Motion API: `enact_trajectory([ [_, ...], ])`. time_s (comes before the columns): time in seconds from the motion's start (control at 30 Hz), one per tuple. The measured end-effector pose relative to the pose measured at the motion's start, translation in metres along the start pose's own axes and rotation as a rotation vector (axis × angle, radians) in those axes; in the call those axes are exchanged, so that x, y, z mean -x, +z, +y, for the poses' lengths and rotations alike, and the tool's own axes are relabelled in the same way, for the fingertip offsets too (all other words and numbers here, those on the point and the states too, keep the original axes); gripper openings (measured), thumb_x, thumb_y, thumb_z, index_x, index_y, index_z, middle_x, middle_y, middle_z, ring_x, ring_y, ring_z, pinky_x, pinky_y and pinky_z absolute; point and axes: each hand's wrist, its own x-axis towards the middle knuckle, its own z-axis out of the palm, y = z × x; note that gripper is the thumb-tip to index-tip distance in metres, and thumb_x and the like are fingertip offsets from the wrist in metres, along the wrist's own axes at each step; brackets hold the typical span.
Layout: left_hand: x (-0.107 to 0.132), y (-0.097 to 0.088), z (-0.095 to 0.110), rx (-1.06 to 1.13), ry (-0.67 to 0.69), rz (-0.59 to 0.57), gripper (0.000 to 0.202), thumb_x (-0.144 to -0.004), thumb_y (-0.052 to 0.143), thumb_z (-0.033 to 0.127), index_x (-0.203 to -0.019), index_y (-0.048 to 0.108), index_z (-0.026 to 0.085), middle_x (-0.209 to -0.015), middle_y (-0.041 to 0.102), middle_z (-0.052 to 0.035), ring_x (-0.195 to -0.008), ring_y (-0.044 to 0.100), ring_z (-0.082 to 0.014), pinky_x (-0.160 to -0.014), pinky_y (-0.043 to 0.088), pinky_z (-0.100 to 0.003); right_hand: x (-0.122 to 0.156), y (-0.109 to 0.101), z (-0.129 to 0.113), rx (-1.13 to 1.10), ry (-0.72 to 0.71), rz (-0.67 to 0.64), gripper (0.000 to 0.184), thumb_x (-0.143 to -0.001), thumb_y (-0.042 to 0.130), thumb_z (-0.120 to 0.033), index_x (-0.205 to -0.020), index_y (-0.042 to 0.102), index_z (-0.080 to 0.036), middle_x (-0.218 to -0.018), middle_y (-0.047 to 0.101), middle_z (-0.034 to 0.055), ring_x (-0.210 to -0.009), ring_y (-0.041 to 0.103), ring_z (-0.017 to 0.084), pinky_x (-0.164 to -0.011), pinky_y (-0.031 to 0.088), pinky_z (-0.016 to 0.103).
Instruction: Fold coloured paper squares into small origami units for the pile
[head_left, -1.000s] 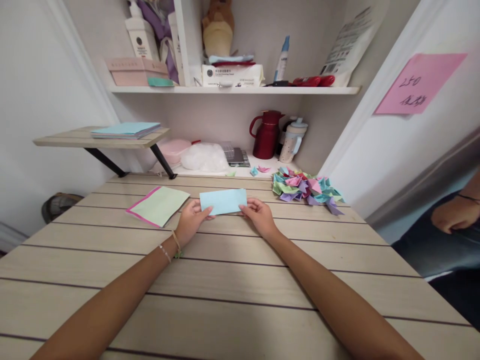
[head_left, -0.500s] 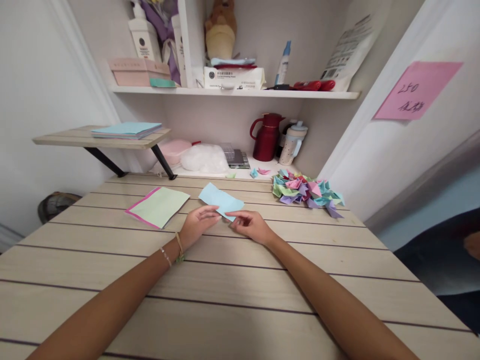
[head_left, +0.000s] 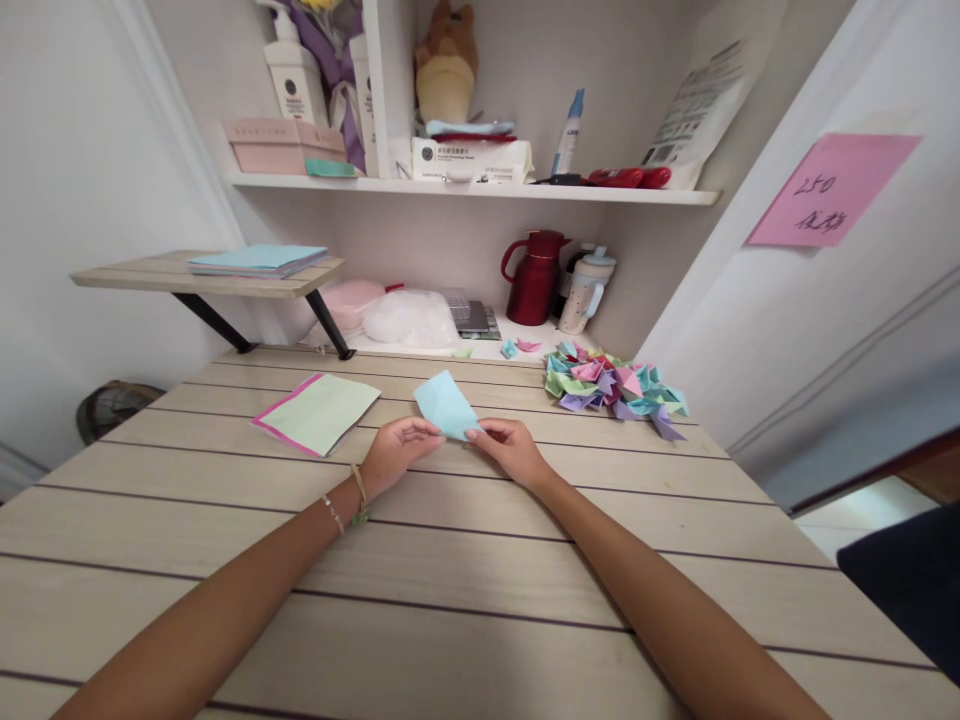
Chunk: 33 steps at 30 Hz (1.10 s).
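Note:
A light-blue sheet of paper (head_left: 447, 402) is held just above the slatted desk, tilted, with one corner pointing away from me. My left hand (head_left: 401, 450) has its fingertips closed at the paper's near left edge. At the near right corner, my right hand (head_left: 510, 450) pinches the sheet between thumb and fingers. Left of my hands lies a stack of green sheets (head_left: 324, 412) with a magenta edge showing beneath. Folded paper pieces in many colours form a pile (head_left: 607, 385) toward the right back of the desk.
A small raised shelf (head_left: 142, 275) at the left carries a stack of blue-topped paper (head_left: 259, 260). Along the back stand a red thermos jug (head_left: 534, 280) and a speckled cup (head_left: 586, 292). A pink note (head_left: 838, 190) is stuck on the right wall.
The blue sheet has turned from lying crosswise to pointing away from me, its left end swinging right. My right hand has shifted slightly to the right. The person at the far right has moved.

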Motion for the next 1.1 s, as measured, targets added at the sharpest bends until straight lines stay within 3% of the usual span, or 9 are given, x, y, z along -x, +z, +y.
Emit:
enact_trajectory([
  [0.1, -0.001, -0.001, -0.001, 0.030, 0.031, 0.072, 0.040, -0.060, 0.073, 0.025, -0.094, 0.052, 0.018, -0.075, 0.065, -0.0015, -0.071, 0.063, -0.0137, -0.070, 0.049, -0.026, 0.001, 0.001, 0.003, -0.094, 0.051, -0.019, 0.064, -0.072, 0.064, -0.035, -0.130, 0.040, -0.022, -0.078, 0.066, 0.0019, -0.066, 0.060, 0.015, -0.065, 0.048, 0.029],
  [0.17, -0.002, -0.001, -0.001, 0.057, 0.012, 0.074, 0.053, -0.061, 0.073, 0.025, -0.106, 0.045, 0.020, -0.076, 0.066, -0.0011, -0.071, 0.064, -0.0142, -0.070, 0.049, -0.028, 0.000, 0.001, 0.004, -0.096, 0.074, -0.032, 0.078, -0.071, 0.064, -0.033, -0.137, 0.024, -0.022, -0.077, 0.066, 0.0012, -0.065, 0.060, 0.014, -0.064, 0.047, 0.028],
  [0.27, -0.001, 0.000, 0.002, 0.024, -0.019, -0.018, 0.046, -0.063, 0.071, 0.028, -0.104, 0.053, 0.017, -0.080, 0.067, -0.0054, -0.075, 0.064, -0.0175, -0.075, 0.049, -0.032, 0.000, 0.001, 0.003, -0.081, 0.083, -0.056, 0.067, -0.070, 0.064, -0.036, -0.130, 0.038, -0.020, -0.079, 0.067, 0.0029, -0.069, 0.060, 0.015, -0.065, 0.046, 0.027],
  [0.37, -0.001, 0.000, 0.005, -0.082, -0.015, -0.061, 0.023, -0.067, 0.066, 0.034, -0.078, 0.064, 0.014, -0.074, 0.068, -0.0067, -0.070, 0.063, -0.0177, -0.071, 0.050, -0.030, -0.001, 0.002, 0.001, -0.058, 0.074, -0.069, 0.041, -0.069, 0.064, -0.040, -0.102, 0.061, -0.016, -0.083, 0.067, 0.0045, -0.073, 0.059, 0.016, -0.065, 0.046, 0.026],
  [0.5, 0.001, -0.001, 0.009, -0.081, -0.015, -0.057, 0.024, -0.071, 0.061, 0.039, -0.069, 0.064, 0.015, -0.059, 0.066, -0.0042, -0.052, 0.059, -0.0142, -0.057, 0.050, -0.026, -0.002, 0.000, -0.001, 0.083, 0.098, -0.011, 0.030, -0.067, 0.065, -0.044, -0.072, 0.067, -0.015, -0.059, 0.060, -0.0001, -0.050, 0.048, 0.009, -0.046, 0.036, 0.021],
  [0.63, 0.003, 0.001, 0.013, 0.045, -0.054, -0.093, 0.029, -0.072, 0.062, 0.038, -0.088, 0.064, 0.014, -0.078, 0.071, -0.0102, -0.058, 0.064, -0.0174, -0.061, 0.052, -0.030, -0.003, -0.001, 0.000, 0.083, 0.162, -0.062, 0.036, -0.070, 0.062, -0.045, -0.086, 0.068, -0.014, -0.041, 0.051, -0.0043, -0.035, 0.033, 0.005, -0.037, 0.026, 0.019],
  [0.77, 0.001, 0.001, 0.009, 0.085, -0.030, -0.050, 0.030, -0.070, 0.064, 0.034, -0.091, 0.066, 0.013, -0.097, 0.068, -0.0122, -0.082, 0.066, -0.0235, -0.079, 0.051, -0.037, -0.003, 0.000, 0.002, -0.051, 0.118, -0.060, 0.062, -0.063, 0.070, -0.036, -0.119, 0.051, -0.017, -0.073, 0.067, 0.0035, -0.047, 0.047, 0.007, -0.045, 0.037, 0.019],
  [0.9, -0.003, -0.001, 0.003, 0.035, 0.034, 0.103, 0.033, -0.067, 0.066, 0.032, -0.096, 0.067, 0.015, -0.101, 0.068, -0.0084, -0.094, 0.063, -0.0251, -0.090, 0.045, -0.042, -0.003, 0.001, 0.001, -0.045, 0.054, -0.046, 0.093, -0.056, 0.076, -0.027, -0.135, 0.027, -0.025, -0.099, 0.064, 0.0076, -0.060, 0.055, 0.009, -0.050, 0.040, 0.018],
  [1.1, -0.004, 0.002, -0.002, 0.014, 0.008, 0.152, 0.045, -0.061, 0.070, 0.026, -0.104, 0.064, 0.015, -0.101, 0.068, -0.0088, -0.098, 0.061, -0.0248, -0.093, 0.044, -0.040, -0.002, 0.001, 0.000, 0.111, 0.017, -0.101, 0.074, -0.056, 0.076, -0.031, -0.123, 0.048, -0.020, -0.078, 0.064, 0.0021, -0.058, 0.054, 0.011, -0.047, 0.040, 0.019],
])
